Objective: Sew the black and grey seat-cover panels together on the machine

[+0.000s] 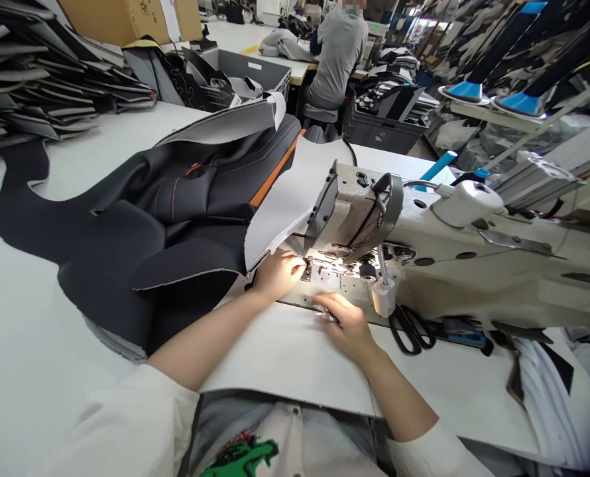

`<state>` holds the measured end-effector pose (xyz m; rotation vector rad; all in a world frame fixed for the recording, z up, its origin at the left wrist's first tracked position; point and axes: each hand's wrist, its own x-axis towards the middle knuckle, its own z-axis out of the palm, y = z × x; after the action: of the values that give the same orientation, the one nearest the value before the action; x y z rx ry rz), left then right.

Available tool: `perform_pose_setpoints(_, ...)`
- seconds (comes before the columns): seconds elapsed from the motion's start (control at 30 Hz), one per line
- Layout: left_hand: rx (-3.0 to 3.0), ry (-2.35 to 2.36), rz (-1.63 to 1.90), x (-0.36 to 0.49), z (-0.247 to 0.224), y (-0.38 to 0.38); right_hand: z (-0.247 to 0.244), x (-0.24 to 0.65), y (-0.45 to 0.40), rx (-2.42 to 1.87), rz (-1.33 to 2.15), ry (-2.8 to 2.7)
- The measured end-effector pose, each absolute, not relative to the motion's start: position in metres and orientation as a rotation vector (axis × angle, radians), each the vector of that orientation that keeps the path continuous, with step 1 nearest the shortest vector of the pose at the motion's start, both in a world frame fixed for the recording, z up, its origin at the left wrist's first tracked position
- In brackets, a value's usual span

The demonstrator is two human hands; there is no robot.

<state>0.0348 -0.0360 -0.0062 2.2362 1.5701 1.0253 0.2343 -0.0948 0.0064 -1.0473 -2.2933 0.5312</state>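
Note:
A large black leatherette cover [140, 225] with orange trim and a pale grey perforated backing [280, 205] lies on the white table [275, 351]. Its edge runs under the presser foot [307, 266] of a beige industrial sewing machine [359, 225]. My left hand [278, 275] pinches that edge right beside the foot. My right hand [342, 324] rests on the machine bed, its fingers around a small pale, silvery object [326, 317]. Black-handled scissors [411, 329] lie to the right of that hand. The needle area is partly hidden by my fingers and the machine head.
Stacks of black pieces [36, 86] stand at the far left, beyond them a cardboard box [116, 16] and a grey crate [245, 73]. A seated co-worker in a grey top [337, 59] works ahead. Racks of material and machinery crowd the right.

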Motion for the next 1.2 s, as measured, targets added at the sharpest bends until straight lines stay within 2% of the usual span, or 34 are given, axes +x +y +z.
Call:
perform_pose_setpoints(0.33, 2.270, 1.644, 0.940, 0.032, -0.004, -0.031, -0.009, 0.230, -0.077, -1.044, 0.484, -2.193)
perform_pose_setpoints(0.53, 2.217, 1.676, 0.996, 0.035, -0.007, -0.032, -0.005, 0.231, -0.082, -1.055, 0.576, -2.250)
perform_pose_setpoints(1.2, 2.293, 1.662, 0.958, 0.033, -0.009, -0.035, 0.002, 0.231, -0.089, -1.064, 0.543, -2.373)
